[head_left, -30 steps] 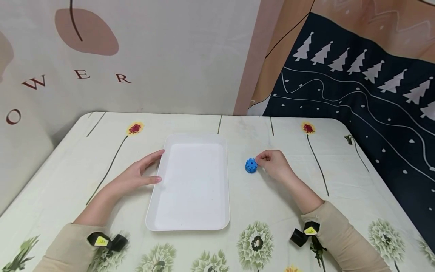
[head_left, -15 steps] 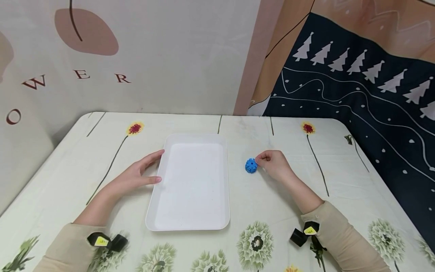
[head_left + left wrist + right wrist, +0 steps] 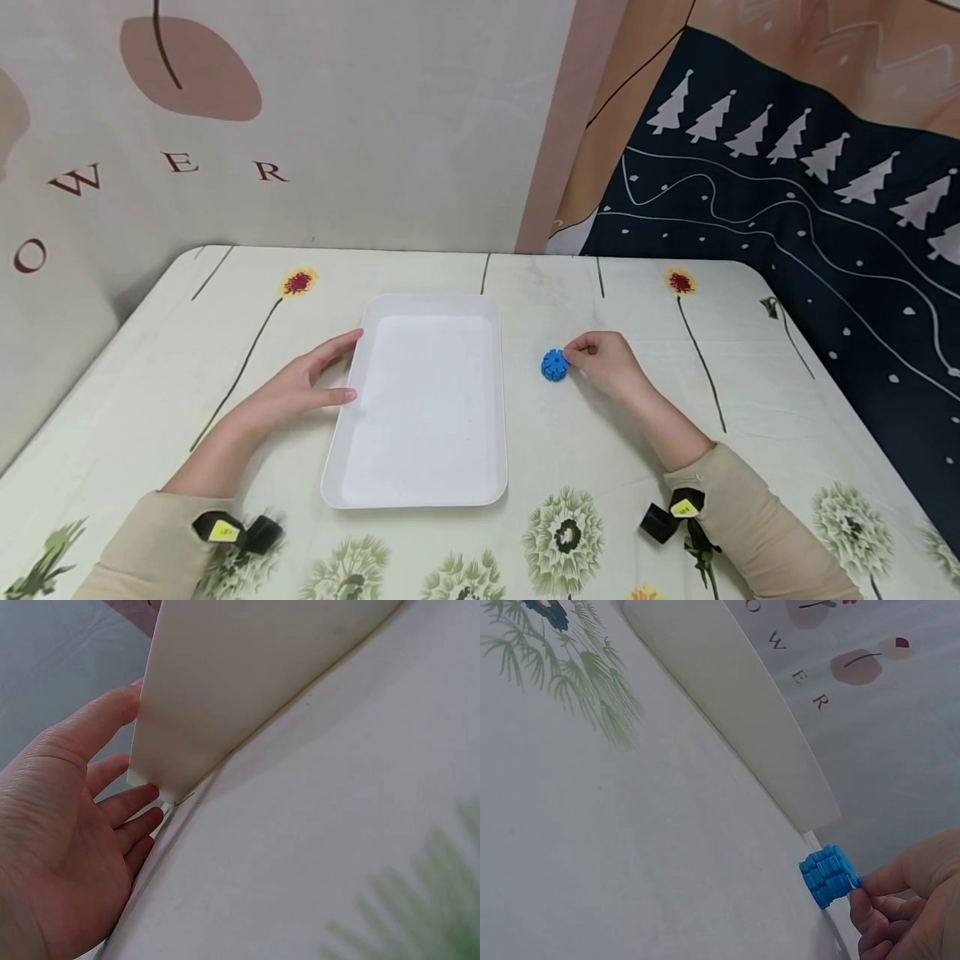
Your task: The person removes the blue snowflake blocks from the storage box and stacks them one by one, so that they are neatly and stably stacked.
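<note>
A white rectangular tray (image 3: 427, 400) lies at the middle of the table. My left hand (image 3: 296, 385) is beside its left wall, fingers extended and thumb apart, with the tips right at the rim; the left wrist view shows the fingers (image 3: 142, 817) close to the tray's corner. Right of the tray stands a short stack of blue notched plastic discs (image 3: 554, 365), like snowflake building discs. My right hand (image 3: 603, 360) pinches the stack's upper right edge between thumb and forefinger, its other fingers curled. Layers of the blue discs (image 3: 828, 875) show in the right wrist view.
A cream tablecloth (image 3: 600, 450) printed with flowers covers the table. The back wall (image 3: 375, 125) is hung with pale cloth, and dark cloth (image 3: 750, 200) with white trees hangs along the right side.
</note>
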